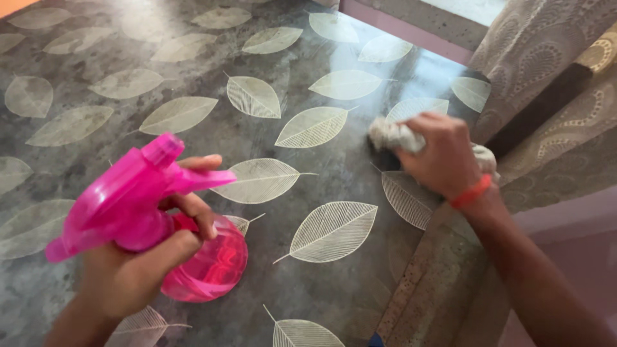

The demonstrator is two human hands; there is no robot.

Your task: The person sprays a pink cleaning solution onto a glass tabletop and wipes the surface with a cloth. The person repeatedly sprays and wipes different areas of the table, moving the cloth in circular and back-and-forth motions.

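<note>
Surface: grey table top (pixel 193 138) printed with pale leaf shapes, glossy, with glare toward the far side.
Right edge: a speckled stone-like border strip (pixel 421 283) runs diagonally from near bottom centre up to the right hand.
Far edge: ends at a pink-trimmed ledge (pixel 411 29); a patterned curtain (pixel 546 71) hangs just beyond the right corner.
Open room: wide bare stretch of table between the two hands and across the whole far left.
Left hand (pixel 138 263): low in the near left, forearm entering from the bottom, fingers wrapped tight around the neck of a pink spray bottle (pixel 154 218); forefinger lies on the trigger. Bottle tilted, nozzle pointing left, its round body just over the table.
Right hand (pixel 443 157): arm stretched forward from the lower right, orange band (pixel 470 191) at the wrist, knuckles up, fingers clenched on a crumpled whitish cloth (pixel 395 136) pressed on the table near its right edge.
</note>
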